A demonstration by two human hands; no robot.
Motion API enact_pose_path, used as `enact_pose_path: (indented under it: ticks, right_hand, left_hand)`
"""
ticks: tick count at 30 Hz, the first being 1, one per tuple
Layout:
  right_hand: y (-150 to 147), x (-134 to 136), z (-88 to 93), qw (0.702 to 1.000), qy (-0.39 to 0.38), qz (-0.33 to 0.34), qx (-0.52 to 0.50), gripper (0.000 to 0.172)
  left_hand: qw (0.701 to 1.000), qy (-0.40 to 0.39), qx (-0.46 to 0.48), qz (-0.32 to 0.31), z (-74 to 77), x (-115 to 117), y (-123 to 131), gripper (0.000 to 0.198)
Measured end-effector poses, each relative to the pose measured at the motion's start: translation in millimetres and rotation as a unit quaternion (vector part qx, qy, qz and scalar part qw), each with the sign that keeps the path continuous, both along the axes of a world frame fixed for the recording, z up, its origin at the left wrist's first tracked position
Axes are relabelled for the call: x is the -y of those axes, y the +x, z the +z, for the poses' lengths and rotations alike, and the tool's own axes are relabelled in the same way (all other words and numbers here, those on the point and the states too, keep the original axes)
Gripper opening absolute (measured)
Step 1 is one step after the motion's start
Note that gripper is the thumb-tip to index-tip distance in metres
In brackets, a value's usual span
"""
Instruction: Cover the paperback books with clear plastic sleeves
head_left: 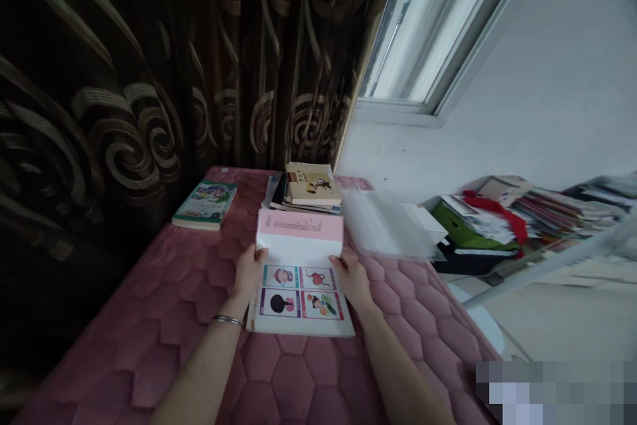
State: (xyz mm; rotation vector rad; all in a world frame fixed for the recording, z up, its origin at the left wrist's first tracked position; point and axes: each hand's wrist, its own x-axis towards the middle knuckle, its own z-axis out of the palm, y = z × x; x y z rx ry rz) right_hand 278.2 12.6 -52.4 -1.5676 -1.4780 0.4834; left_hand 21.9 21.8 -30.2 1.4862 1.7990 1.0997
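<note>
An open picture book (301,329) lies on the pink quilted cover in front of me. Its near page carries framed cartoon pictures, and its far page has a pink band with small print. My left hand (249,272) grips the book's left edge, thumb on top of the page. On the opposite edge, my right hand (351,277) holds it the same way. The fingers beneath the pages are hidden on both sides. A metal bangle (227,320) circles my left wrist.
Behind the book is a stack of books (313,186). A green-edged book (205,205) lies to the left, near the dark patterned curtain (149,80). Clear plastic sheets (388,223) lie at right, beside piled papers and books (497,213). A window (408,27) is above.
</note>
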Motion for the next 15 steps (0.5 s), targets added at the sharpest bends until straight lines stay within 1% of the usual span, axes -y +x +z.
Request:
enact_pose_path:
  ticks: [2,3,4,6,7,8,9,10,11,12,13,14,15]
  right_hand:
    - [-0.5,0.2,0.2,1.0,-0.005,-0.016,0.013,0.033]
    - [-0.9,0.4,0.2,1.0,-0.008,-0.022,0.016,0.034]
    - [-1.4,0.7,0.5,0.999,-0.01,-0.026,0.016,0.034]
    - [-2.8,1.4,1.6,1.0,-0.009,-0.026,0.008,0.035]
    - [-3.7,1.8,2.6,1.0,-0.007,-0.024,0.003,0.035]
    - [-4.5,2.2,3.7,1.0,-0.004,-0.022,-0.003,0.036]
    - [-5.3,2.5,4.8,1.0,0.0,-0.02,-0.008,0.036]
    - [-6.0,2.7,5.8,1.0,0.004,-0.02,-0.011,0.037]
    - [-6.5,2.9,6.5,1.0,0.01,-0.02,-0.012,0.037]
    - [-6.9,2.9,7.0,1.0,0.014,-0.021,-0.012,0.036]
    - [-7.0,2.8,7.1,1.0,0.017,-0.021,-0.012,0.036]
    - [-7.0,2.7,7.0,1.0,0.019,-0.019,-0.012,0.036]
    - [-6.8,2.6,6.7,1.0,0.018,-0.018,-0.012,0.035]
  left_hand:
    - [1.0,-0.004,0.0,0.01,2.2,0.2,0.3,0.009]
    - [1.0,0.001,-0.005,0.025,5.4,1.1,1.1,0.015]
    - [0.999,0.012,-0.022,0.047,10.4,3.1,2.8,0.025]
    - [0.99,0.046,-0.094,0.099,25.3,12.0,10.0,0.044]
    - [0.98,0.067,-0.148,0.113,34.3,19.7,15.8,0.048]
    - [0.97,0.079,-0.202,0.111,43.2,29.7,22.8,0.045]
    - [0.963,0.092,-0.245,0.061,50.9,41.9,30.5,0.038]
    - [0.954,0.108,-0.281,-0.02,56.5,55.8,38.3,0.032]
    - [0.935,0.124,-0.309,-0.121,59.4,70.6,45.1,0.027]
    - [0.906,0.134,-0.334,-0.223,59.2,85.1,50.4,0.023]
    - [0.873,0.141,-0.355,-0.302,56.3,98.2,53.5,0.026]
    - [0.847,0.141,-0.375,-0.349,51.4,108.7,54.3,0.036]
    - [0.828,0.139,-0.399,-0.369,45.5,115.9,52.7,0.049]
